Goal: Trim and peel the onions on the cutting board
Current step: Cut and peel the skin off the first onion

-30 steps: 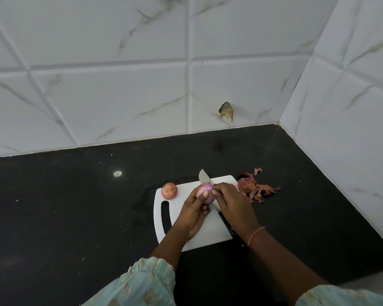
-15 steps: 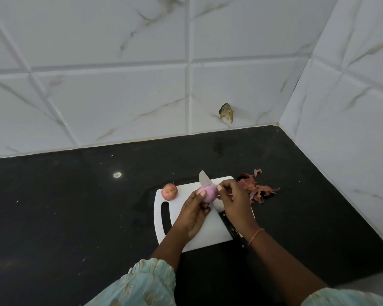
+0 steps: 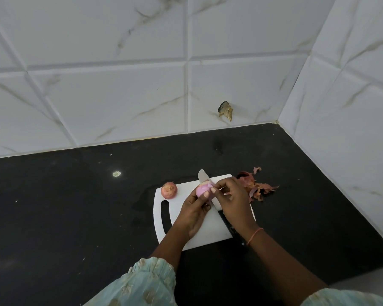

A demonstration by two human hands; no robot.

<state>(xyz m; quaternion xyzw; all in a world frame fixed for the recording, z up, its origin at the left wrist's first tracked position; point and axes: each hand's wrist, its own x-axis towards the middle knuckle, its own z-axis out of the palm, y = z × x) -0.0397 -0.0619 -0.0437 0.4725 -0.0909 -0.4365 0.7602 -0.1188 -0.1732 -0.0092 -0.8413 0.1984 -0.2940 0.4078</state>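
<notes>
A white cutting board (image 3: 208, 230) lies on the black counter. My left hand (image 3: 192, 215) holds a mostly peeled pink onion (image 3: 202, 191) just above the board. The thumb and fingertips of my right hand (image 3: 234, 199) pinch at the skin on the onion's upper right side. An unpeeled reddish onion (image 3: 169, 190) sits at the board's far left corner. A knife (image 3: 202, 176) lies across the board under my hands, with the blade tip pointing away and the dark handle under my right wrist.
A pile of dry reddish onion skins (image 3: 254, 186) lies on the counter just right of the board. White marble-look tiled walls meet in a corner at the back right. A brown scrap (image 3: 225, 110) sticks to the back wall.
My right hand drew away to the right towards the skin pile, then came back to the onion. My left hand has kept the onion in nearly the same place.
</notes>
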